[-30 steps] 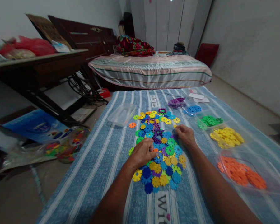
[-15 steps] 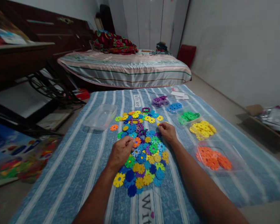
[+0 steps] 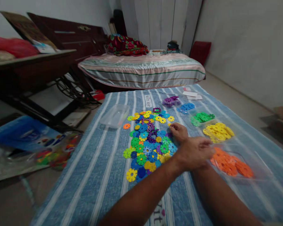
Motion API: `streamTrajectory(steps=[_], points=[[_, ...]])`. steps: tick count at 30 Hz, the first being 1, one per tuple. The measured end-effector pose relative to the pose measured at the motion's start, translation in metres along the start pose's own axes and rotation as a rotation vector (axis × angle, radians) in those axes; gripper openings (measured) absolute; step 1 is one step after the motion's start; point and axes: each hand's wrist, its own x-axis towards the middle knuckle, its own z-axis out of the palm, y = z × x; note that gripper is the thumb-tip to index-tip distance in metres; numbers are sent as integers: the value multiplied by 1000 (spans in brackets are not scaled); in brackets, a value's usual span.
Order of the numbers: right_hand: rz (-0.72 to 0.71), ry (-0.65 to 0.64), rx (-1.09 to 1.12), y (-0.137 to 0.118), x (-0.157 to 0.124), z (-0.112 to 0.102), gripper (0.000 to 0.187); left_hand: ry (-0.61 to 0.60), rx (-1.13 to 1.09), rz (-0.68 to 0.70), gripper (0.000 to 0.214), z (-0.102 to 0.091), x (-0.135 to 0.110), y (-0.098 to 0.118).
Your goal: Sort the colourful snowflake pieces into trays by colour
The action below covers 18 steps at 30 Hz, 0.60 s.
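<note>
My left hand (image 3: 195,152) is crossed over my right forearm, its fingers curled beside the clear box of orange flower-shaped discs (image 3: 226,163). What those fingers hold, if anything, is hidden. Curled at the right edge of the mixed pile is my right hand (image 3: 179,132), its fingertips by a small yellow disc (image 3: 169,125); its grip is not visible. The pile of flower-shaped discs (image 3: 141,159) mixes blue, green, yellow and purple, partly covered by my left forearm. A lone orange disc (image 3: 126,126) lies left of it.
Clear boxes of yellow discs (image 3: 218,131), green discs (image 3: 203,117), blue discs (image 3: 187,107) and purple discs (image 3: 171,100) line the right side. A clear container (image 3: 115,116) stands at left on the striped cloth (image 3: 89,166). Beyond is a bed (image 3: 143,70).
My left hand has moved right from the pile, across my right forearm, to the box of orange discs. An orange disc by its fingers earlier has left that spot. My right hand stays put.
</note>
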Motion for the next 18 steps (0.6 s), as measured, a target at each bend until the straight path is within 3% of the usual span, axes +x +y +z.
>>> streamTrajectory(steps=[2,4,7,13,15,18], points=[[-24,-5,27,3,-2,-1,26,-15,35,35,19,13,2,-6],[-42,-1,37,5,-2,-1,29,1,99,50,15,8,-4,-15],[-33,13,19,6,-2,0,30,80,318,57,14,-27,-23,-26],[-9,3,31,7,-1,3,29,521,859,120,15,-118,-59,-54],[-6,-11,35,7,-2,2,29,596,994,150,13,-137,-69,-65],[-18,5,34,5,-3,2,31,603,1138,205,15,-149,-83,-81]])
